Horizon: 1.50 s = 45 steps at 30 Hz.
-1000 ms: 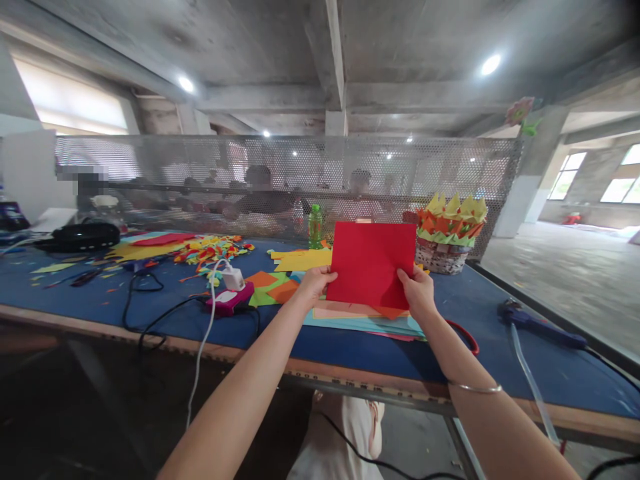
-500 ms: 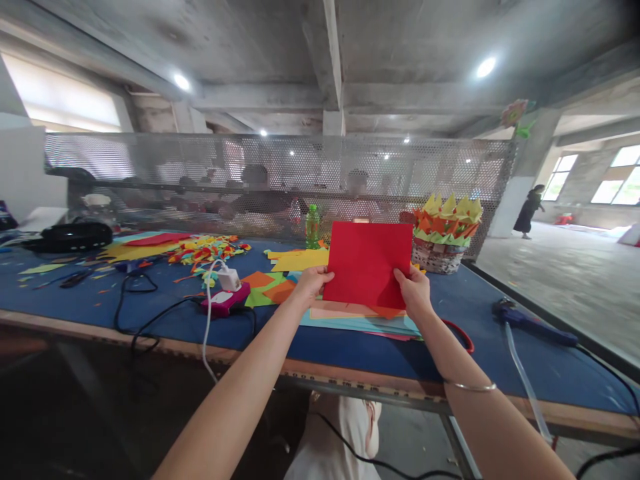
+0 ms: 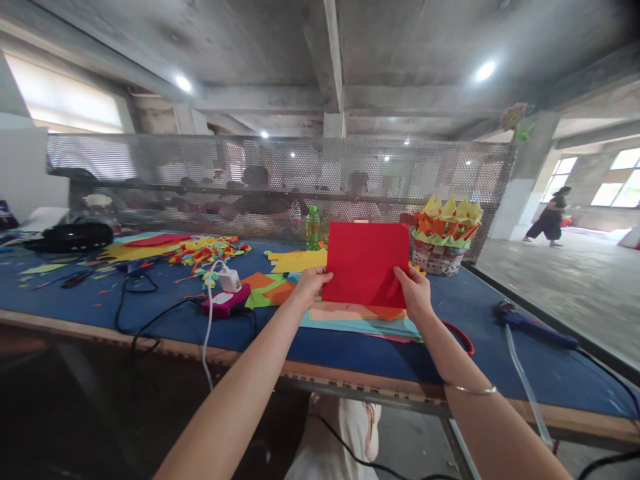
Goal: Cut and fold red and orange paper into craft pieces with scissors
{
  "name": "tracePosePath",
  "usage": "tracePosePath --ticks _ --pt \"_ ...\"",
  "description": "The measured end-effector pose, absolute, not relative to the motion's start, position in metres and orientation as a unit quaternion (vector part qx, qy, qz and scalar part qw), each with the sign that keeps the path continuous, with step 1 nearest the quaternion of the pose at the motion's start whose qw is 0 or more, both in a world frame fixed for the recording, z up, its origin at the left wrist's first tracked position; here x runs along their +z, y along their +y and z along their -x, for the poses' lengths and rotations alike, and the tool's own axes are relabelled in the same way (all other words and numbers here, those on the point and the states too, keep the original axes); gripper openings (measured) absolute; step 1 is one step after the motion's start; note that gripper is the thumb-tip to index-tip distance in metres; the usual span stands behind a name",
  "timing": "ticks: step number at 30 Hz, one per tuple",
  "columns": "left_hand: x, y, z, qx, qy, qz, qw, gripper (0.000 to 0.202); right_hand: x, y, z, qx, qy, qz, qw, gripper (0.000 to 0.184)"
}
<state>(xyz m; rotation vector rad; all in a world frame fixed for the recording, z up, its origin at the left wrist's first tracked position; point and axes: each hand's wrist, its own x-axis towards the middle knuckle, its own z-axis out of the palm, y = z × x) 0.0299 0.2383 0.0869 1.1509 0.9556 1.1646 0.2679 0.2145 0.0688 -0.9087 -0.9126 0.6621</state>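
Observation:
A flat red sheet of paper (image 3: 367,264) is held up above the table between my two hands. My left hand (image 3: 314,285) pinches its left edge, thumb in front. On the opposite edge my right hand (image 3: 414,288) grips it the same way; the fingers behind the paper are hidden. Below the sheet lies a stack of coloured paper (image 3: 360,322), light blue and peach on top, partly covered by the red sheet. Orange and green paper pieces (image 3: 273,291) lie left of my left hand. Red scissor-like handles (image 3: 463,337) show beside my right forearm.
On the blue table (image 3: 320,353) are a magenta power adapter (image 3: 227,301) with cables, a pile of paper scraps (image 3: 207,253), a green bottle (image 3: 313,228), a woven basket with folded paper (image 3: 437,257) and a glue gun (image 3: 535,327). A mesh partition (image 3: 200,160) stands behind. A person walks at right.
The red sheet has shifted very slightly left, still held by both hands. In the background the walking person has moved to the right.

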Motion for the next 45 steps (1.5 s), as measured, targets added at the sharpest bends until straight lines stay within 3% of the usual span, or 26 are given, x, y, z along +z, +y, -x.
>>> tracePosePath --ticks 20,35,45 --pt "0.081 0.247 -0.027 0.523 0.395 -0.483 0.581 0.032 0.078 0.206 -0.262 0.334 -0.39 0.41 0.754 0.027" --pt "0.079 0.252 -0.025 0.576 0.355 -0.446 0.586 0.033 0.084 0.201 -0.263 0.422 -0.349 0.417 0.725 0.027" --pt "0.082 0.248 -0.025 0.596 0.324 -0.423 0.601 0.021 0.08 0.194 -0.249 0.523 -0.437 0.397 0.614 0.029"
